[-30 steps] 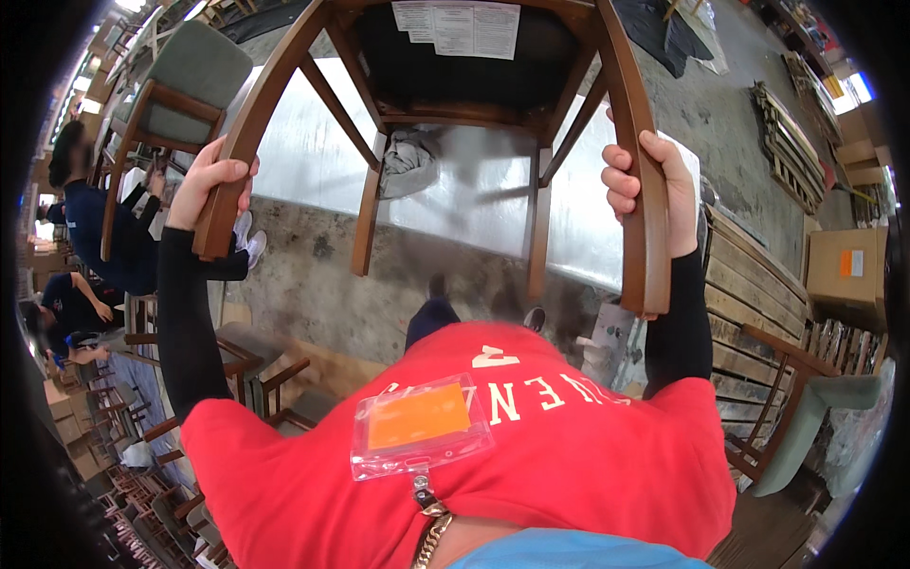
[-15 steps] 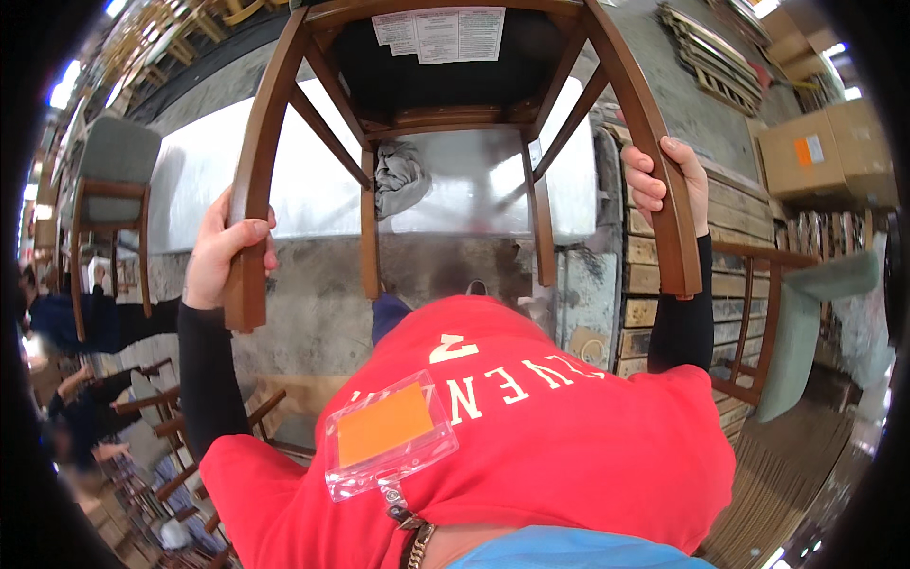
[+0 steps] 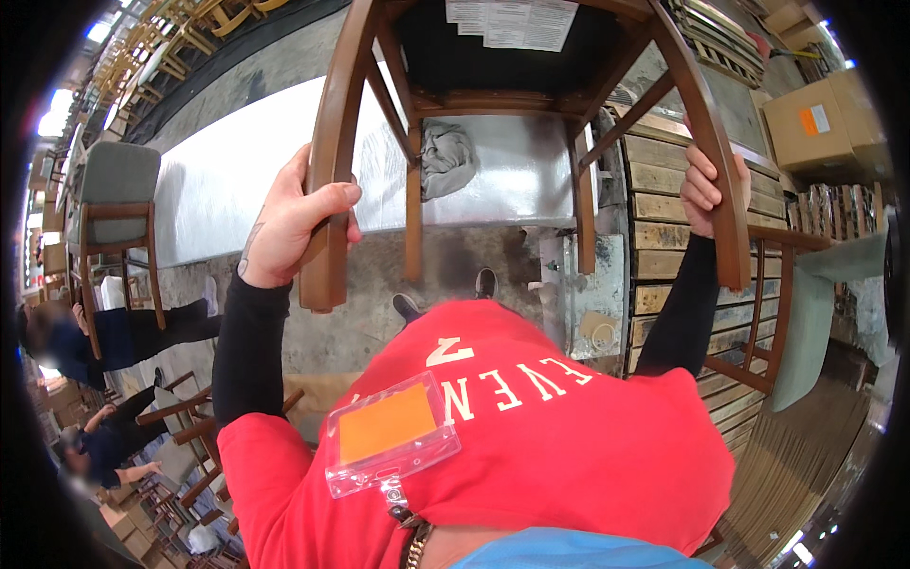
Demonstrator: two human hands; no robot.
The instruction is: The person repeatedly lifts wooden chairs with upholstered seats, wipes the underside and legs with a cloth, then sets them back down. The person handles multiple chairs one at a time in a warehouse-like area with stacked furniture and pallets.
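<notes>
Both of my hands grip a brown wooden chair, tipped so its dark underside and the paper labels there face me. My left hand wraps round the lower part of the left leg, thumb across the front. On the right leg, the fingers of my right hand curl round from the inner side. Between the farther legs, a crumpled grey cloth lies on a low surface covered in shiny film. The chair's top end runs out of view.
Upholstered chairs stand at left and right. Wooden pallets lie right of the covered surface, with a cardboard box beyond. Two people are at the far left among more chairs. My shoes are on the concrete floor.
The chair has shifted to the right, with both hands still holding its legs. My left hand sits a little higher in view, and both shoes now show.
</notes>
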